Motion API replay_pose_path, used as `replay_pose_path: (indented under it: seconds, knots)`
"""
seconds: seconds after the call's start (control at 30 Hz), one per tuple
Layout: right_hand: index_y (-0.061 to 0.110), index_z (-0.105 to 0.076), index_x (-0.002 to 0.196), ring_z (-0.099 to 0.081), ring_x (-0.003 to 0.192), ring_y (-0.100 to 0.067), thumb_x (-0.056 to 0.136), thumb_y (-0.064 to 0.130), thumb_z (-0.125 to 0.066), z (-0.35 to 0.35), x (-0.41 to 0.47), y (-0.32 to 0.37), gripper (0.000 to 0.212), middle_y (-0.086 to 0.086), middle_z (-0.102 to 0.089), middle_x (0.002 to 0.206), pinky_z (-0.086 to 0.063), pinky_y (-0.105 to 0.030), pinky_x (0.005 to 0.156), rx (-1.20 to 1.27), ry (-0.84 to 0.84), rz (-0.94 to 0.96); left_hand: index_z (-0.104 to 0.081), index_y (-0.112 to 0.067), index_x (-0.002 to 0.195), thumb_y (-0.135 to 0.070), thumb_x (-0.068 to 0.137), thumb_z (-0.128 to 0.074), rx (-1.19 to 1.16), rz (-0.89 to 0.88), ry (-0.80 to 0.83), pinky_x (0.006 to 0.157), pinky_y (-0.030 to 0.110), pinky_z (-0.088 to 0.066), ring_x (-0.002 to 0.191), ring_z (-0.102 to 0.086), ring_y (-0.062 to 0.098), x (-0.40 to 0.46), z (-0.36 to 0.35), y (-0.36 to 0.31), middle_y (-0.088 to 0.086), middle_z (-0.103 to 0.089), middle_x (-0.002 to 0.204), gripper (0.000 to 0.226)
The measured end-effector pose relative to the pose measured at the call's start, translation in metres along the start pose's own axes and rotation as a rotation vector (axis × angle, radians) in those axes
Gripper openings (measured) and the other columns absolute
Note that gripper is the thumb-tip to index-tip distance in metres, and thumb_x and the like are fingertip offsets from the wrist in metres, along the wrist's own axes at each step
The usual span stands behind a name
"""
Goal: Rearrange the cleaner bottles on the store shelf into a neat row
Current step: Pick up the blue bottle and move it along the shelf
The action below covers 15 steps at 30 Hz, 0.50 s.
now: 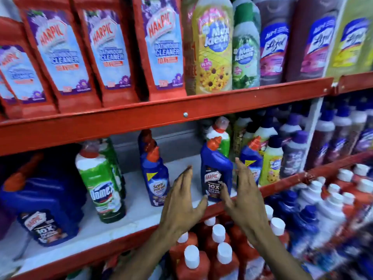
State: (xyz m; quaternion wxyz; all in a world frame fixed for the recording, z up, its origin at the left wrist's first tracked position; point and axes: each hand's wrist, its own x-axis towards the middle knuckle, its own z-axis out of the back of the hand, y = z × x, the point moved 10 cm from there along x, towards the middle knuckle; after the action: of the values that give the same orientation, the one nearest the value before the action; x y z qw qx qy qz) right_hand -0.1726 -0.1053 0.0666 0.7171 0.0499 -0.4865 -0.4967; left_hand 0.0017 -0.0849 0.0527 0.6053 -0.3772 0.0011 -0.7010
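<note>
While both hands flank it, spread wide and gripping nothing, left hand (pixel 182 201) and right hand (pixel 241 196) frame the blue Harpic bottle (pixel 217 170) between them at the shelf lip (pixel 282 181). Row looks barely begun: left of the left hand, Sani Fresh bottle (pixel 156 176) and Domex bottle (pixel 103 182) stand well apart, gaps unclosed.

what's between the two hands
In the head view, a blue Harpic bottle stands upright between the left hand and right hand.
</note>
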Motion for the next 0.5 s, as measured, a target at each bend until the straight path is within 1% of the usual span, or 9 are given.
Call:
replay_pose_path:
  seconds: [0.07,0.1,0.13,0.2,0.27,0.33,0.37,0.43,0.5]
  knots:
    - [0.009,-0.035,0.153,-0.053,0.138,-0.030,0.089,0.017,-0.069,-0.005,0.004,-0.016,0.072,-0.012,-0.050,0.153,-0.050,-0.049,0.108,0.099,0.022,-0.083,-0.027,-0.016,0.160,-0.031,0.091,-0.071,-0.172,0.119,0.064,0.125,0.037,-0.035,0.150,-0.041,0.021,0.012,-0.019,0.011,0.001,-0.036,0.167,0.083]
    - [0.011,-0.038,0.151,-0.058,0.133,-0.028,0.089,0.016,-0.068,-0.010,0.005,-0.023,0.069,-0.010,-0.056,0.148,-0.051,-0.048,0.107,0.144,0.048,-0.111,-0.031,-0.017,0.158,-0.027,0.091,-0.073,-0.225,0.172,0.086,0.121,0.041,-0.041,0.146,-0.046,0.022,0.018,-0.028,0.017,0.002,-0.042,0.163,0.079]
    - [0.015,-0.042,0.148,-0.062,0.126,-0.025,0.089,0.016,-0.067,-0.014,0.006,-0.029,0.065,-0.007,-0.061,0.142,-0.053,-0.046,0.104,0.172,0.078,-0.145,-0.037,-0.018,0.154,-0.022,0.091,-0.073,-0.280,0.229,0.103,0.116,0.042,-0.047,0.141,-0.053,0.022,0.025,-0.035,0.023,0.003,-0.050,0.158,0.073]
    - [0.019,-0.050,0.141,-0.068,0.113,-0.020,0.088,0.014,-0.067,-0.021,0.009,-0.038,0.056,-0.003,-0.068,0.129,-0.057,-0.040,0.098,0.189,0.101,-0.161,-0.050,-0.018,0.143,-0.014,0.092,-0.072,-0.368,0.306,0.111,0.104,0.031,-0.053,0.130,-0.063,0.022,0.033,-0.049,0.033,0.003,-0.065,0.142,0.056]
    - [0.018,-0.055,0.137,-0.071,0.105,-0.017,0.088,0.011,-0.069,-0.027,0.012,-0.047,0.052,-0.002,-0.071,0.123,-0.059,-0.030,0.092,0.231,0.124,-0.187,-0.055,-0.020,0.133,-0.006,0.092,-0.071,-0.464,0.332,0.105,0.097,0.026,-0.054,0.121,-0.068,0.022,0.039,-0.058,0.038,0.003,-0.071,0.126,0.046]
    - [0.016,-0.059,0.134,-0.071,0.098,-0.010,0.088,0.009,-0.072,-0.031,0.014,-0.055,0.048,0.003,-0.073,0.115,-0.055,-0.009,0.082,0.286,0.136,-0.213,-0.053,-0.027,0.126,-0.002,0.092,-0.071,-0.538,0.351,0.089,0.091,0.022,-0.059,0.112,-0.070,0.018,0.038,-0.062,0.040,0.000,-0.071,0.116,0.047]
    - [0.017,-0.061,0.131,-0.071,0.097,-0.007,0.088,0.009,-0.073,-0.031,0.015,-0.058,0.046,0.007,-0.073,0.111,-0.051,-0.002,0.077,0.313,0.132,-0.218,-0.052,-0.029,0.124,-0.001,0.091,-0.071,-0.552,0.348,0.065,0.086,0.016,-0.060,0.108,-0.070,0.015,0.036,-0.061,0.040,-0.002,-0.071,0.114,0.048]
    - [0.027,-0.063,0.126,-0.073,0.098,-0.007,0.087,0.009,-0.074,-0.030,0.012,-0.057,0.044,0.017,-0.073,0.106,-0.053,-0.004,0.076,0.355,0.126,-0.212,-0.053,-0.029,0.127,-0.002,0.092,-0.071,-0.573,0.327,0.016,0.081,0.014,-0.060,0.105,-0.070,0.007,0.028,-0.053,0.037,-0.003,-0.071,0.117,0.048]
    - [0.039,-0.061,0.121,-0.073,0.097,-0.004,0.087,0.010,-0.075,-0.025,0.007,-0.051,0.046,0.026,-0.071,0.107,-0.060,-0.020,0.082,0.387,0.109,-0.202,-0.055,-0.028,0.130,-0.003,0.092,-0.072,-0.598,0.306,-0.041,0.085,0.018,-0.061,0.105,-0.071,0.003,0.019,-0.042,0.035,-0.005,-0.072,0.121,0.049]
